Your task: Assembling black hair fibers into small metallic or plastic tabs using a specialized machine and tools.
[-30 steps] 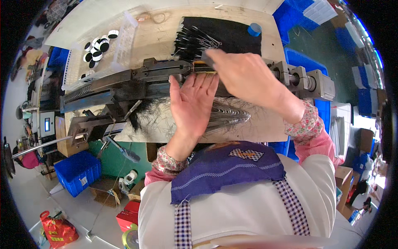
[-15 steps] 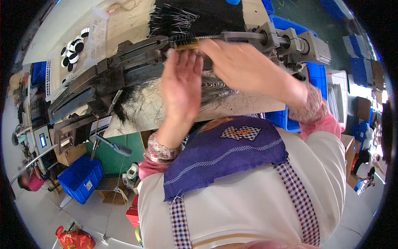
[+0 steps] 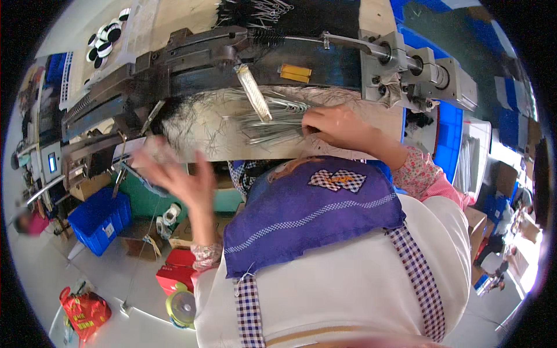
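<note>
My left hand (image 3: 174, 177) splays empty; right hand (image 3: 336, 126) curls at thin silvery wires (image 3: 279, 127), hold unclear; lettered red bag (image 3: 85, 313), eight o'clock.

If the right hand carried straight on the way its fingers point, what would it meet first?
Most likely the bundle of thin metal wires, just left of the right hand; its curled fingers may already touch them, though depth is hard to judge.

A metal machine (image 3: 200, 51), wires (image 3: 278, 129) on a bench (image 3: 223, 142) and a blue crate (image 3: 100, 221) show this is a workshop
</note>
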`<state>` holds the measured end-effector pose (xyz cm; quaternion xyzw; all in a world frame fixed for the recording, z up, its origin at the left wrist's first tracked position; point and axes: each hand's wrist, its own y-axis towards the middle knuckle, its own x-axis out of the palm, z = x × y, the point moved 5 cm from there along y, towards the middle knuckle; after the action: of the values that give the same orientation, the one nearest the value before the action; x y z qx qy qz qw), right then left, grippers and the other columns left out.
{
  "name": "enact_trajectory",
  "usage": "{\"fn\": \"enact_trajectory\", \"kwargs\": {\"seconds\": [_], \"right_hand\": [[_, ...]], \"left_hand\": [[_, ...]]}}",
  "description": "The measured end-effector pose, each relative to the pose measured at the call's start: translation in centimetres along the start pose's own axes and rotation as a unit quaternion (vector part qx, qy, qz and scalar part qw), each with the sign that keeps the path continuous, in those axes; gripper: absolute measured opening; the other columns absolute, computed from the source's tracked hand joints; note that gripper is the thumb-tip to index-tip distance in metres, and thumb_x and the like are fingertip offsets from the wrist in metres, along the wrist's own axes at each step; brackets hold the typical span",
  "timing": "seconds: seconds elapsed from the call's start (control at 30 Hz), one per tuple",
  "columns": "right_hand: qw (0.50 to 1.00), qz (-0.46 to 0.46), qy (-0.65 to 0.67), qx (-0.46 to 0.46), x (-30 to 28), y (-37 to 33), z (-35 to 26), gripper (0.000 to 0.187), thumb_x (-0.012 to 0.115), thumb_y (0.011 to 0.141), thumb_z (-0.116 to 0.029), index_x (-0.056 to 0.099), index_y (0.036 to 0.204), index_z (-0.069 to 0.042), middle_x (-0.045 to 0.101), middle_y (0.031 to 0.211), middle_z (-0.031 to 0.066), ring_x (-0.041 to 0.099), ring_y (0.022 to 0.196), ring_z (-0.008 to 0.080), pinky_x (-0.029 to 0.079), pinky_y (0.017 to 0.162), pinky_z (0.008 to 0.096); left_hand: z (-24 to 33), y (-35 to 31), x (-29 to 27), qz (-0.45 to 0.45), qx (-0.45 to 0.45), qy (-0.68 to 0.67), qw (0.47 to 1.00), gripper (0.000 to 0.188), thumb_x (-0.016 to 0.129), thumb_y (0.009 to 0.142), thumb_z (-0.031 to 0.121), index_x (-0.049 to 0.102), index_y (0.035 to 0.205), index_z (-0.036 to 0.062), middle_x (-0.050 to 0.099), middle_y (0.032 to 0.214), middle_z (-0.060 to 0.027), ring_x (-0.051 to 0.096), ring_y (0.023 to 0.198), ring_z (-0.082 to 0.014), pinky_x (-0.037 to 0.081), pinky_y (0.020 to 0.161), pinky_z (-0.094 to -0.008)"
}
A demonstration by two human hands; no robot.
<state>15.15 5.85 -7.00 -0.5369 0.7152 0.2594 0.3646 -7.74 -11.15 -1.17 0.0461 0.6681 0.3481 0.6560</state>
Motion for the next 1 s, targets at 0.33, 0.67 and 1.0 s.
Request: {"fn": "enact_trajectory", "kwargs": {"seconds": [0.33, 0.67, 1.0], "right_hand": [[0.955, 0.194, 0.184, 0.127, -5.8, -2.4, 0.0, 0.018, 0.061, 0.091, -0.016, 0.056, 0.102, -0.002, 0.061, 0.086, 0.0096, 0.061, 0.081, 0.0174, 0.048, 0.072, 0.0291], [0.927, 0.288, 0.229, 0.068, -12.5, -2.1, -3.6, 0.016, 0.061, 0.091, -0.008, 0.056, 0.104, 0.000, 0.061, 0.086, 0.0024, 0.056, 0.077, 0.0061, 0.047, 0.066, 0.0231], [0.948, 0.298, -0.099, -0.054, -14.9, 3.6, -2.7, 0.011, 0.059, 0.086, -0.009, 0.065, 0.093, -0.002, 0.062, 0.088, 0.0084, 0.064, 0.077, 0.0272, 0.052, 0.068, 0.0367]], "left_hand": [[-25.0, -12.5, -2.9, -0.028, -0.402, 0.178, 0.898, 0.083, 0.067, 0.081, 0.030, 0.023, 0.146, 0.0018, 0.065, 0.096, -0.0294, 0.064, 0.087, -0.0439, 0.051, 0.071, -0.0493], [10.4, 4.2, -2.0, -0.123, 0.050, -0.416, 0.900, 0.062, 0.059, 0.091, 0.026, 0.033, 0.141, -0.0003, 0.037, 0.142, -0.0234, 0.040, 0.129, -0.0384, 0.033, 0.105, -0.0442], [7.2, 2.4, 4.7, -0.231, -0.232, -0.636, 0.699, 0.023, 0.037, 0.103, 0.021, 0.051, 0.105, 0.0026, 0.057, 0.089, -0.0039, 0.058, 0.080, -0.0127, 0.049, 0.077, -0.0266]]}}
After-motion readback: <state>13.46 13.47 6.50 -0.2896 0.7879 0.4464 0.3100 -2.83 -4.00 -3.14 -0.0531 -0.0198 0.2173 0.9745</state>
